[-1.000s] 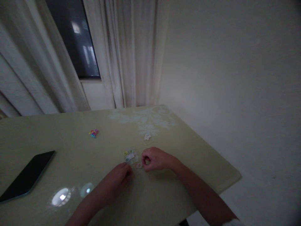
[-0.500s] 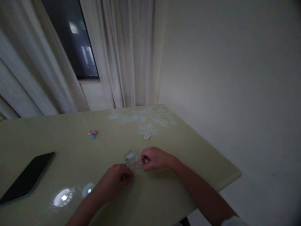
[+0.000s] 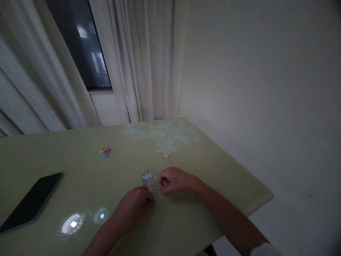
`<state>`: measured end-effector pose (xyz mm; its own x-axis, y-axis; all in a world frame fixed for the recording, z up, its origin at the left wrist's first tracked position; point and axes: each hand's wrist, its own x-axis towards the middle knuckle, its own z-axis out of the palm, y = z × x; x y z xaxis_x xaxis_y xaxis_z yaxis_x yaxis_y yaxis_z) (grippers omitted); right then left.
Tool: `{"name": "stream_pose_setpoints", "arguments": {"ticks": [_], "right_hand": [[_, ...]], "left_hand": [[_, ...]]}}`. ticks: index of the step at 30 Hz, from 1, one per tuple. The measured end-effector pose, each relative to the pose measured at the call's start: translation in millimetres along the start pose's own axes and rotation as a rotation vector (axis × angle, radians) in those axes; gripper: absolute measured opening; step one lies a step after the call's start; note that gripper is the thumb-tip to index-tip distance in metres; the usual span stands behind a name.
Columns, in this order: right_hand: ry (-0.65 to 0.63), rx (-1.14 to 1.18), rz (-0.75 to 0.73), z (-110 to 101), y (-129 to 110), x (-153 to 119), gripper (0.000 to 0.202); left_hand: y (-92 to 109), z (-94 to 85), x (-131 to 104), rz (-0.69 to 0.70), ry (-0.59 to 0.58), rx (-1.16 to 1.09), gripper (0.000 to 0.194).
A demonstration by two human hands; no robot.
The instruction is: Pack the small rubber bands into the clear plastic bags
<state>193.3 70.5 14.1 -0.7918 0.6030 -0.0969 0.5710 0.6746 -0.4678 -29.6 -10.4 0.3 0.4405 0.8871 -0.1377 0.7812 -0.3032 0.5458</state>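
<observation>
A small clear plastic box (image 3: 148, 176) with compartments lies on the table, holding yellow, green and bluish rings and a white piece. My right hand (image 3: 174, 180) is at its right side, thumb and forefinger pinched together. By those fingertips is a small pale ring-like item (image 3: 157, 186), too small to name. Just in front of the box, my left hand (image 3: 137, 204) has its fingers curled and pressed together near the tabletop. Whatever either hand pinches is hidden or too small to make out.
A pile of small colourful pieces (image 3: 106, 152) sits farther back on the left. Behind my right hand lies a small white item (image 3: 166, 154) on a clear sheet. A dark tablet (image 3: 32, 201) rests at the left of the table (image 3: 213, 170); a wall (image 3: 253, 89) borders its right side.
My left hand has shifted slightly right, closer to the right hand's fingertips. The right hand has barely moved, and the box stays in place.
</observation>
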Motion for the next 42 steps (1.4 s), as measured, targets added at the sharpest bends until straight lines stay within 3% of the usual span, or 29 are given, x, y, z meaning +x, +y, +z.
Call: {"name": "stream_pose_setpoints", "arguments": {"ticks": [6, 14, 21, 27, 35, 42], "right_hand": [[-0.005, 0.008, -0.009, 1.4, -1.5, 1.3, 0.016], [0.026, 0.020, -0.005, 1.6, -0.4, 0.1, 0.014], [0.051, 0.006, -0.026, 0.1, -0.1, -1.8, 0.013], [0.058, 0.007, -0.031, -0.8, -1.0, -2.5, 0.014], [0.063, 0.017, -0.028, 2.0, 0.7, -1.6, 0.013], [0.052, 0.042, -0.039, 6.1, 3.6, 0.9, 0.014]], "left_hand": [[3.5, 11.0, 0.7, -0.057, -0.014, 0.111, 0.018], [-8.9, 25.5, 0.4, 0.092, 0.003, 0.150, 0.016], [-17.0, 1.4, -0.5, 0.003, 0.033, -0.129, 0.018], [-8.5, -14.4, -7.1, 0.020, -0.065, -0.252, 0.023], [-1.6, -2.7, 0.2, 0.086, -0.033, -0.088, 0.025], [13.2, 1.3, -3.8, 0.021, -0.014, 0.146, 0.025]]}}
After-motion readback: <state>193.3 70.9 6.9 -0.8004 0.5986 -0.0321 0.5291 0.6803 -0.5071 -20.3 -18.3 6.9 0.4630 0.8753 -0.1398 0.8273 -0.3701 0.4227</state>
